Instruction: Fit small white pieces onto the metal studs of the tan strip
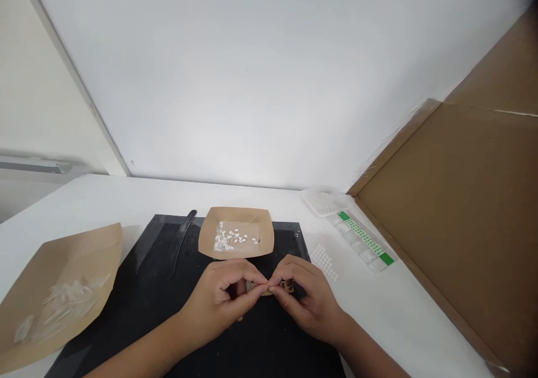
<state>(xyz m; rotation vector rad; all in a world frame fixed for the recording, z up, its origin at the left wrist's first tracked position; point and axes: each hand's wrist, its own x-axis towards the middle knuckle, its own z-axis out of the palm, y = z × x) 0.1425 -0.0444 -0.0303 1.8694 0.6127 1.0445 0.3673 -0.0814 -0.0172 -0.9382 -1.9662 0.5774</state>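
Above the black mat [252,344], my left hand [225,288] and my right hand [306,297] meet fingertip to fingertip. Both are closed in a pinch. What they pinch, if anything, is too small and covered to name. Just behind the fingertips shows part of a small tan and dark piece [288,285], mostly hidden by the hands. Beyond my hands stands a brown paper tray [235,214] with many small white oval pieces [225,241] in it.
A dark curved strip-like tool [181,241] lies at the mat's back left. At far left, a larger paper tray [96,243] holds clear plastic pieces [69,305]. To the right are white dots [323,261], a green-labelled clear case [365,238] and a cardboard wall [454,215].
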